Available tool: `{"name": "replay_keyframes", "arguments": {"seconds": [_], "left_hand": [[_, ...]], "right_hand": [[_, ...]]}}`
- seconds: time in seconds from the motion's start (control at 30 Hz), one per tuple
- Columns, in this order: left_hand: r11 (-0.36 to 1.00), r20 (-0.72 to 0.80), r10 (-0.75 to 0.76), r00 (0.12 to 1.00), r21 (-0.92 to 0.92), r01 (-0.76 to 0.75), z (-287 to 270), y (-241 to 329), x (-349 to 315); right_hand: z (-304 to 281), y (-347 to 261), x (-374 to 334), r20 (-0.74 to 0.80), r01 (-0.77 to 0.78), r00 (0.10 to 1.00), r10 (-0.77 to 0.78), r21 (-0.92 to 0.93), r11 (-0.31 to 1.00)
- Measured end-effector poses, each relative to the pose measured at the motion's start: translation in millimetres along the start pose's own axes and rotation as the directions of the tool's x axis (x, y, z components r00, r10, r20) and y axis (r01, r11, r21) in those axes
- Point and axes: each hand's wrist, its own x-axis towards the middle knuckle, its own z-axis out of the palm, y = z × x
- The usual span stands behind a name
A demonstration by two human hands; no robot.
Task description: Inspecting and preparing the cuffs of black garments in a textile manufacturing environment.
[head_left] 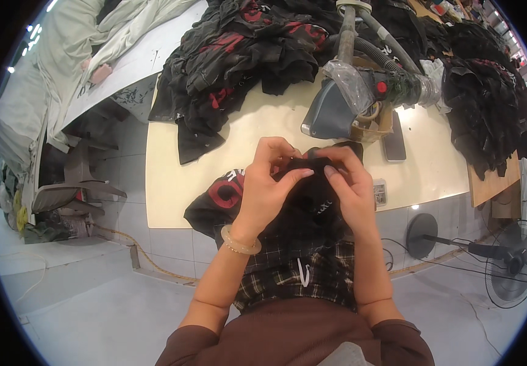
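Note:
Both my hands hold up a black garment (306, 198) over the near edge of the table. My left hand (269, 177) pinches its upper edge between thumb and fingers, with a pale bangle on that wrist. Close beside it, my right hand (349, 183) pinches the same edge. The garment carries red and white print and hangs down over my lap; part of it spreads left across the table edge. What lies between my fingertips besides cloth is too small to tell.
Piles of black garments (239, 67) lie on the cream table (276, 116). A grey machine head (336, 104) with a hose stands ahead, next to a dark phone (394, 137). A floor fan (513, 262) is at right, a chair (71, 189) at left.

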Motion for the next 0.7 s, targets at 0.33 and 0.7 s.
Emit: {"name": "replay_keyframes", "arguments": {"seconds": [0.33,0.7], "left_hand": [[0.977,0.014,0.123,0.992,0.174,-0.123,11.9,-6.3,-7.0],[0.973,-0.008,0.082,0.997,0.217,-0.078,8.6,3.3,-5.8]], "right_hand": [[4.0,6.7,2.0,-0.037,0.205,0.970,-0.240,-0.403,0.892],[-8.1,0.6,1.8,0.010,0.068,0.998,-0.068,-0.279,0.958]]}}
